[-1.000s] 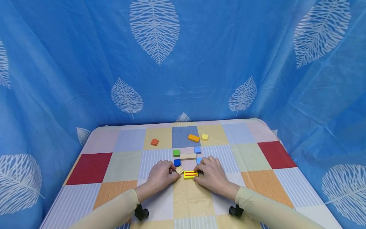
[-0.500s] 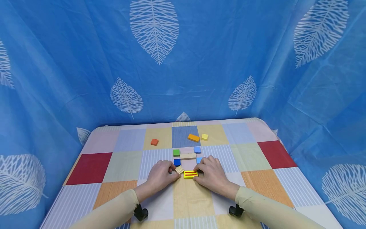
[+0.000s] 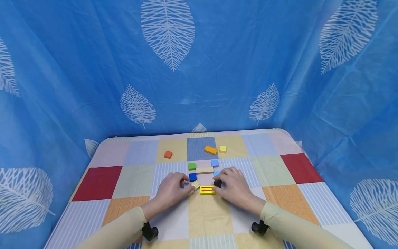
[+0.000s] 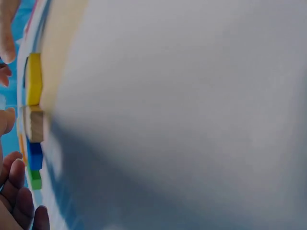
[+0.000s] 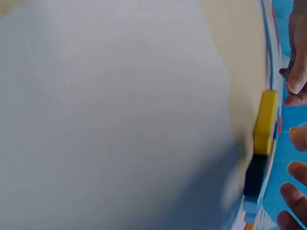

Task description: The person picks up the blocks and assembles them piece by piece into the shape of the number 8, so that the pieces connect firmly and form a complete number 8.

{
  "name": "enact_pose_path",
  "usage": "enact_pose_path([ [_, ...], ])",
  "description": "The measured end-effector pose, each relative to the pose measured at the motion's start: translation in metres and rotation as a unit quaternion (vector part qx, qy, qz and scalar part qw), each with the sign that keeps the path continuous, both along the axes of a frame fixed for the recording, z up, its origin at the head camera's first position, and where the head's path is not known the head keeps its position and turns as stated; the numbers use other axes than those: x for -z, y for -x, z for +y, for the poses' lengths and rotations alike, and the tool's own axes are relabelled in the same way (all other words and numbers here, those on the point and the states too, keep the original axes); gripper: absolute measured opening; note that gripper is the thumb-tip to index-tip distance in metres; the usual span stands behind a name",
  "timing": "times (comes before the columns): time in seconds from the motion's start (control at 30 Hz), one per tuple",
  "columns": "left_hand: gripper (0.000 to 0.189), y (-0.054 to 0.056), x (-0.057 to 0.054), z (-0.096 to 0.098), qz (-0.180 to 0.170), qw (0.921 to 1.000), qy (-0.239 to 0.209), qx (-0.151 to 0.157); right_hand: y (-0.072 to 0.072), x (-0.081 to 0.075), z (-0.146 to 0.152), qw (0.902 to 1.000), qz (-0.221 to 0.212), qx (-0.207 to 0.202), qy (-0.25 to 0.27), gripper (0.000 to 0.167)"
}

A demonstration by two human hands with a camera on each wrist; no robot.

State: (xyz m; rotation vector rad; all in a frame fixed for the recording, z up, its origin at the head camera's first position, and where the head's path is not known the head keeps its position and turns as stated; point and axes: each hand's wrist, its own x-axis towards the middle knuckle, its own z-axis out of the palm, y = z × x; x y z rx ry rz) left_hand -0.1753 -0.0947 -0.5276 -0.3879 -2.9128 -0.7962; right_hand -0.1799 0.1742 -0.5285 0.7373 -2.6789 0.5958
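My left hand (image 3: 174,187) hovers just left of a small grooved natural-wood block (image 3: 195,185), thumb and fingers apart. In the left wrist view, its fingers (image 4: 18,172) are spread and hold nothing. Beside that block lies a yellow block with red stripes (image 3: 207,190). My right hand (image 3: 234,186) is over the right end of the yellow block, near a black block (image 3: 217,183) partly hidden by the fingers. The right wrist view has its fingers (image 5: 297,172) separated, clear of the yellow and black blocks.
Behind, a blue block (image 3: 192,177), a green block (image 3: 191,166), a long plain wooden block (image 3: 204,170) and light blue blocks (image 3: 214,163) form the arrangement. Farther back lie a red-orange block (image 3: 168,154), an orange block (image 3: 210,150) and a pale yellow block (image 3: 222,149).
Both hands have drawn slightly outward and up from the blocks, their fingers parting. More of the black block shows now. The blocks appear to stay in place.
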Motion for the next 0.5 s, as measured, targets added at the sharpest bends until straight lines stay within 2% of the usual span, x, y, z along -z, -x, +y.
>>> enact_pose_path([
  [0.2,0.039,0.003,-0.019,-0.006,0.011,0.9998,-0.014,-0.012,0.005,-0.010,0.010,0.9996,-0.011,0.012,0.023,0.035],
  [0.5,0.053,0.015,-0.038,-0.020,0.030,0.9993,-0.022,-0.002,0.016,-0.021,0.020,0.9982,-0.017,0.006,0.057,0.042],
])
